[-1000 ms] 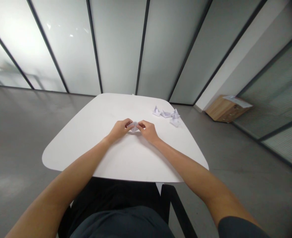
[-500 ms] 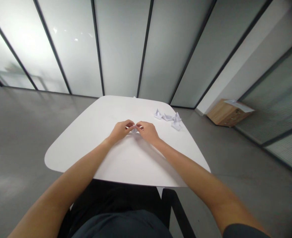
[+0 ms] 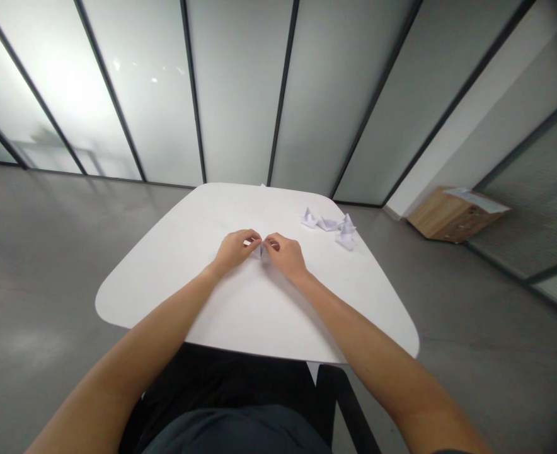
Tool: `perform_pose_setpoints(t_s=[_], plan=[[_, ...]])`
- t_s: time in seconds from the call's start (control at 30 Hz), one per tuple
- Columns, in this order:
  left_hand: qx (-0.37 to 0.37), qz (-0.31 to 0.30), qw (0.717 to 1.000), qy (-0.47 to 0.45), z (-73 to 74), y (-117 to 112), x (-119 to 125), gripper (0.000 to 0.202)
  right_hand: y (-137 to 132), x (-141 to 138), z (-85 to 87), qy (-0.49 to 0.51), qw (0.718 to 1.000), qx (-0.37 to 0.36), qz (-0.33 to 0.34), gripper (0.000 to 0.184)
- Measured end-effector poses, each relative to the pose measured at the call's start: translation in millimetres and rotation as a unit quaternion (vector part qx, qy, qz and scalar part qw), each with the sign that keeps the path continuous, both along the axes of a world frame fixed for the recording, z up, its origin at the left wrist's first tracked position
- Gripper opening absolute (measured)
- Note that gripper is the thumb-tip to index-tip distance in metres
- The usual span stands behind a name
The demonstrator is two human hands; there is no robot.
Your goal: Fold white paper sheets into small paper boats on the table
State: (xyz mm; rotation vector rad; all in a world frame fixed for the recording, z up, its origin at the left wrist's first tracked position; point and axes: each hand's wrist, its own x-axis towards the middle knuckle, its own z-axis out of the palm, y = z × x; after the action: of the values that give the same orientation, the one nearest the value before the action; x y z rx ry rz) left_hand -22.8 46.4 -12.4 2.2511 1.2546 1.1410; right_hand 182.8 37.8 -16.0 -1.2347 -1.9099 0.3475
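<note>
I see both hands pinched shut on one small white paper (image 3: 261, 250): left hand (image 3: 234, 250) and right hand (image 3: 285, 255) meet over it, mid-table (image 3: 241, 315). I judge it part-folded; several finished folded papers (image 3: 333, 225) lie well apart.

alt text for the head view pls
The person's left hand and right hand pinch a small folded white paper piece over a rounded white table. More folded white paper shapes lie near its far right edge; a wooden box sits on the grey floor.
</note>
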Motion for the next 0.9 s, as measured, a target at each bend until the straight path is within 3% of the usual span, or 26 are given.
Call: perform_pose_setpoints(t_s=[0.4,0.63,0.9], plan=[[-0.016,0.033,0.998,-0.051,-8.6,12.7,-7.6,0.018,7.5,10.9,-4.3,0.142,0.987,-0.079,-0.002,0.016],[-0.005,0.049,0.997,-0.058,-13.6,22.3,-15.8,0.026,13.2,17.3,-6.7,0.132,0.987,-0.095,-0.014,0.014],[-0.150,0.055,0.968,-0.191,-18.9,27.4,-17.9,0.023,27.2,27.5,-18.5,0.139,0.978,-0.157,-0.009,0.007]])
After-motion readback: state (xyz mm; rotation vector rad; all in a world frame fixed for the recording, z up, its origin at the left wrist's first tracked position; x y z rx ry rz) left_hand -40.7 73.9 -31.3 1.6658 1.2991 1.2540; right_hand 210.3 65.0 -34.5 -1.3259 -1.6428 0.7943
